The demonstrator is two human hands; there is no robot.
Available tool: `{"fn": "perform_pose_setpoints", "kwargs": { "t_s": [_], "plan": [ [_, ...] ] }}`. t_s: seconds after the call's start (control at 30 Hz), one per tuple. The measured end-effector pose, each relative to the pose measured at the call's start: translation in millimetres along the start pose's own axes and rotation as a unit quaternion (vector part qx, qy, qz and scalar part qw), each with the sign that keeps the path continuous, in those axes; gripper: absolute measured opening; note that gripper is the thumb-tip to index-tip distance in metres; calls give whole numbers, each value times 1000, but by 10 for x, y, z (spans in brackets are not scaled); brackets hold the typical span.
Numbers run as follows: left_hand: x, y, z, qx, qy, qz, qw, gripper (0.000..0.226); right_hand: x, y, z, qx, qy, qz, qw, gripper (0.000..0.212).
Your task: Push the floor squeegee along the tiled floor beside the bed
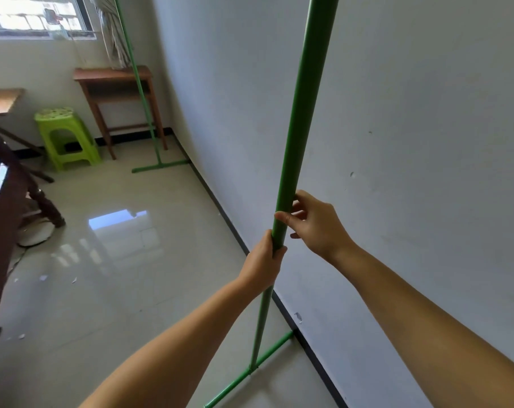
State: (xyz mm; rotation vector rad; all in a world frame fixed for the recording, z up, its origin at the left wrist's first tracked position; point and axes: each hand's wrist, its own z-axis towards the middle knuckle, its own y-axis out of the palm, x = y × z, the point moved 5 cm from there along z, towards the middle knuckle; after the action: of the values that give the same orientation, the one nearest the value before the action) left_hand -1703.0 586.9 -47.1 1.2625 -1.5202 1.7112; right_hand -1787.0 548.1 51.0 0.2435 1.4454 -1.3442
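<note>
A green floor squeegee stands almost upright close to the white wall. Its long pole [301, 113] runs up out of the frame, and its crossbar [249, 372] rests on the glossy tiled floor [117, 275] by the black skirting. My left hand [264, 260] is wrapped around the pole. Just above it, my right hand [314, 222] pinches the pole with thumb and fingertips, the other fingers loose. The dark wooden bed frame [2, 207] runs along the left edge.
A second green squeegee [149, 128] leans against the far wall. Behind it stand a brown wooden side table [117, 83] and a lime plastic stool [64, 136], below a window. Small paper scraps [43, 278] lie on the tiles. The white wall [397, 142] fills the right side.
</note>
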Motion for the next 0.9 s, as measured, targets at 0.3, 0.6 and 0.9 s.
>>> {"fn": "perform_pose_setpoints", "kwargs": {
  "t_s": [0.3, 0.6, 0.9],
  "plan": [
    [-44, -99, 140, -23, 18, 23, 999, 26, 12, 83, 125, 2, -5, 5, 1000, 30],
    [-89, -399, 561, -43, 13, 51, 998, 34, -37, 257, 581, 6, 21, 2, 1000, 32],
    [-97, -521, 659, -34, 27, 38, 998, 30, -93, 302, 684, 12, 23, 1, 1000, 33]
  ]
}}
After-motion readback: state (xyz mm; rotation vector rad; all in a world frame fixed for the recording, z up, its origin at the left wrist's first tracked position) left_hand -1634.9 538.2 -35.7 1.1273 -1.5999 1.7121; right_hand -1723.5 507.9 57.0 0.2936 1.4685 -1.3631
